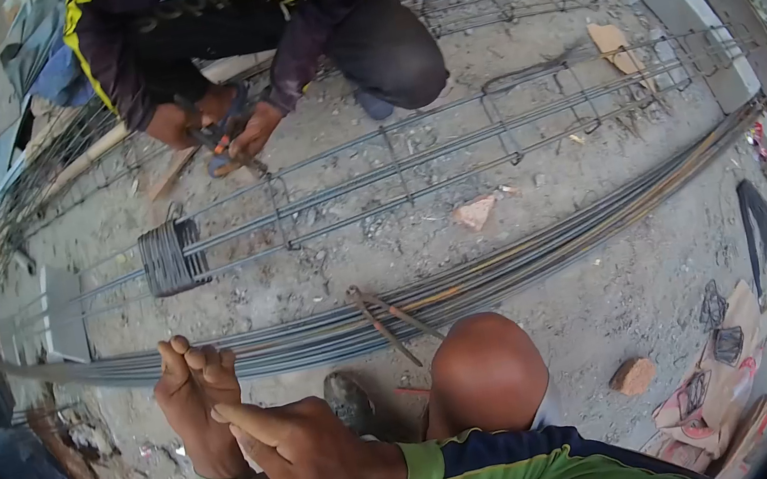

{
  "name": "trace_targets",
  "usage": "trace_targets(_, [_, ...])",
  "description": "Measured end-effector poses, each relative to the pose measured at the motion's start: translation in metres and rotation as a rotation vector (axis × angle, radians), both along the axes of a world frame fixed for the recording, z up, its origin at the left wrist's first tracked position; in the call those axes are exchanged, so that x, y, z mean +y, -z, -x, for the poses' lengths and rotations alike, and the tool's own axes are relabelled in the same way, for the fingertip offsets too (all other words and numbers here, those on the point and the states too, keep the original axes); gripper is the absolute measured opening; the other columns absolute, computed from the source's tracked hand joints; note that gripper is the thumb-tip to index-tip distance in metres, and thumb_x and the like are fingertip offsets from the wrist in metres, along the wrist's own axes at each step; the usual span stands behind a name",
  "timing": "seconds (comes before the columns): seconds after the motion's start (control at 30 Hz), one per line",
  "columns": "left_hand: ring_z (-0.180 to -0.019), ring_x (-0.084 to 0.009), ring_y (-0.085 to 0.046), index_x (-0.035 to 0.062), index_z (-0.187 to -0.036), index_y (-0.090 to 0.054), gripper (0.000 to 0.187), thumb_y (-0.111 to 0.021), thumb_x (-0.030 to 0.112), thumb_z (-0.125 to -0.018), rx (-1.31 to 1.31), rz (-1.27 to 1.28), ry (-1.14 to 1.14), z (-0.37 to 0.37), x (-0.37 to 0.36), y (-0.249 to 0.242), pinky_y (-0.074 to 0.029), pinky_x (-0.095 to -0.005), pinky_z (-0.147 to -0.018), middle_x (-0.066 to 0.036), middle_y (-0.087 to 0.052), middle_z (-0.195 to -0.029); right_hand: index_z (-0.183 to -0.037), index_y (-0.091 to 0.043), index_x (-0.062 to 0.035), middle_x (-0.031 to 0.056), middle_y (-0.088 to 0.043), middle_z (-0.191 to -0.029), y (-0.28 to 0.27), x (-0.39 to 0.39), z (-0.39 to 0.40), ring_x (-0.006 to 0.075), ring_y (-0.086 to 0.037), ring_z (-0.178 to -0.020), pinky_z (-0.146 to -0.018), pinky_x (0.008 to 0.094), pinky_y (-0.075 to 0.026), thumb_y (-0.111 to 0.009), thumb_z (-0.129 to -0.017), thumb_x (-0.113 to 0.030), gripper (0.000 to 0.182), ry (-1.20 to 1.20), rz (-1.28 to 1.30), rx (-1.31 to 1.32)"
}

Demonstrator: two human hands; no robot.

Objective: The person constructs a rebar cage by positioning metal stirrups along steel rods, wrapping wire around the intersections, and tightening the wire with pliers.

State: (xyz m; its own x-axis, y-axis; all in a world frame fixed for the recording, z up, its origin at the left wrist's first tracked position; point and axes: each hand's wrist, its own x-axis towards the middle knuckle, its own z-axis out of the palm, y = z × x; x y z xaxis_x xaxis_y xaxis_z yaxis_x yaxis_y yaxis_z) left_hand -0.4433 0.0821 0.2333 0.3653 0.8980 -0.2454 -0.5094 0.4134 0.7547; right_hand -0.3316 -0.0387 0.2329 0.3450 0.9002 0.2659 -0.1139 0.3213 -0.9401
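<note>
My left hand (199,397) is raised above my knee, palm towards me, with its fingers pointing up and loosely bent. Close beside it, my right hand (311,444) points left with the index finger stretched out and the other fingers partly curled and hidden. I see nothing held in either hand. Past the hands lies a long bundle of steel rebar (319,337). Across the bundle rests a pair of end-cutting pincers (382,319) with rusty, spread handles, apart from both hands.
Opposite me a crouching co-worker's hands (254,129) grip a dark tool with orange parts. A rebar cage (402,170) rests on pale blocks (63,313), with stacked wire stirrups (169,260) around its left part. Brick pieces (633,376) and torn paper (721,376) litter the ground.
</note>
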Motion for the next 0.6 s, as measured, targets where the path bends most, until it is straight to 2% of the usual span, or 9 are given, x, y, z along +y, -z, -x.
trace_targets(0.07, [-0.071, -0.0171, -0.064, 0.0083, -0.107, -0.066, 0.031, -0.048, 0.033, -0.11, 0.084, -0.083, -0.032, 0.015, -0.003, -0.006, -0.051, -0.0341, -0.078, -0.004, -0.071, -0.081, -0.12, -0.064, 0.0027, 0.0185, -0.07, -0.086, -0.008, -0.003, -0.004, 0.0315, -0.069, -0.068, -0.056, 0.0392, -0.052, -0.06, -0.099, -0.01, 0.024, -0.187, 0.049, 0.061])
trace_targets(0.13, [-0.076, -0.0194, -0.065, 0.0038, -0.113, -0.064, 0.034, -0.05, 0.035, -0.109, 0.116, -0.194, 0.018, 0.024, -0.009, -0.014, -0.051, -0.0363, -0.08, -0.009, -0.072, -0.083, -0.127, -0.064, -0.0029, 0.0128, -0.064, -0.065, -0.017, 0.001, -0.011, 0.0249, -0.067, -0.056, -0.053, 0.0369, -0.05, -0.059, -0.101, -0.011, 0.028, -0.117, 0.079, 0.078])
trace_targets(0.17, [-0.076, -0.0194, -0.065, 0.0038, -0.113, -0.064, 0.034, -0.05, 0.035, -0.109, 0.137, -0.212, -0.002, 0.022, -0.012, -0.02, -0.051, -0.0363, -0.08, -0.009, -0.072, -0.083, -0.127, -0.064, -0.0029, 0.0128, -0.064, -0.065, -0.017, 0.001, -0.013, 0.0249, -0.067, -0.056, -0.053, 0.0369, -0.05, -0.059, -0.101, -0.011, 0.028, -0.14, 0.059, 0.095])
trace_targets(0.23, [-0.079, -0.0226, -0.066, 0.0, -0.118, -0.062, 0.04, -0.053, 0.038, -0.107, 0.384, -0.346, -0.049, 0.022, -0.014, -0.028, -0.051, -0.0375, -0.082, -0.014, -0.072, -0.087, -0.125, -0.065, -0.0025, 0.0102, -0.06, -0.061, -0.014, 0.005, -0.013, 0.0177, -0.061, -0.051, -0.051, 0.0349, -0.046, -0.059, -0.102, -0.012, 0.025, -0.16, 0.087, 0.053])
trace_targets(0.3, [-0.084, -0.0244, -0.068, -0.0031, -0.121, -0.061, 0.044, -0.056, 0.038, -0.106, 0.468, -0.485, 0.021, 0.044, 0.002, -0.018, -0.051, -0.0382, -0.087, -0.017, -0.073, -0.092, -0.125, -0.065, -0.0022, 0.0097, -0.057, -0.061, -0.009, 0.012, -0.011, 0.0148, -0.055, -0.049, -0.05, 0.0342, -0.043, -0.057, -0.103, -0.012, 0.025, -0.188, 0.12, 0.017])
trace_targets(0.37, [-0.09, -0.0254, -0.07, -0.0042, -0.121, -0.062, 0.043, -0.057, 0.035, -0.106, 0.621, -0.55, 0.119, 0.059, 0.021, -0.01, -0.052, -0.0386, -0.091, -0.019, -0.074, -0.098, -0.125, -0.065, -0.0037, 0.0107, -0.056, -0.06, 0.0, 0.024, -0.001, 0.0161, -0.055, -0.049, -0.051, 0.0338, -0.043, -0.055, -0.103, -0.013, 0.026, -0.248, 0.342, 0.061])
trace_targets(0.4, [-0.091, -0.0255, -0.07, -0.0046, -0.119, -0.063, 0.041, -0.057, 0.034, -0.106, 0.618, -0.537, 0.184, 0.065, 0.031, -0.005, -0.052, -0.0386, -0.092, -0.019, -0.074, -0.1, -0.129, -0.064, -0.0056, 0.0159, -0.062, -0.066, -0.006, 0.031, -0.007, 0.0262, -0.064, -0.056, -0.057, 0.0385, -0.049, -0.055, -0.102, -0.016, 0.031, -0.322, 0.446, -0.068])
trace_targets(0.5, [-0.094, -0.0235, -0.069, -0.0053, -0.117, -0.065, 0.038, -0.054, 0.03, -0.108, 0.71, -0.45, 0.33, 0.076, 0.051, 0.008, -0.054, -0.0373, -0.092, -0.019, -0.074, -0.107, -0.135, -0.062, -0.0063, 0.0253, -0.069, -0.085, -0.003, 0.058, -0.004, 0.0452, -0.069, -0.08, -0.074, 0.0491, -0.054, -0.056, -0.098, -0.017, 0.04, -0.375, 0.566, -0.2])
trace_targets(0.6, [-0.094, -0.0189, -0.067, -0.0051, -0.12, -0.064, 0.038, -0.051, 0.029, -0.109, 0.618, -0.322, 0.378, 0.097, 0.076, 0.033, -0.054, -0.0356, -0.09, -0.015, -0.074, -0.109, -0.133, -0.064, -0.0054, 0.0217, -0.071, -0.082, 0.048, 0.073, 0.025, 0.042, -0.07, -0.077, -0.074, 0.0456, -0.056, -0.056, -0.097, -0.014, 0.038, -0.297, 0.496, -0.379])
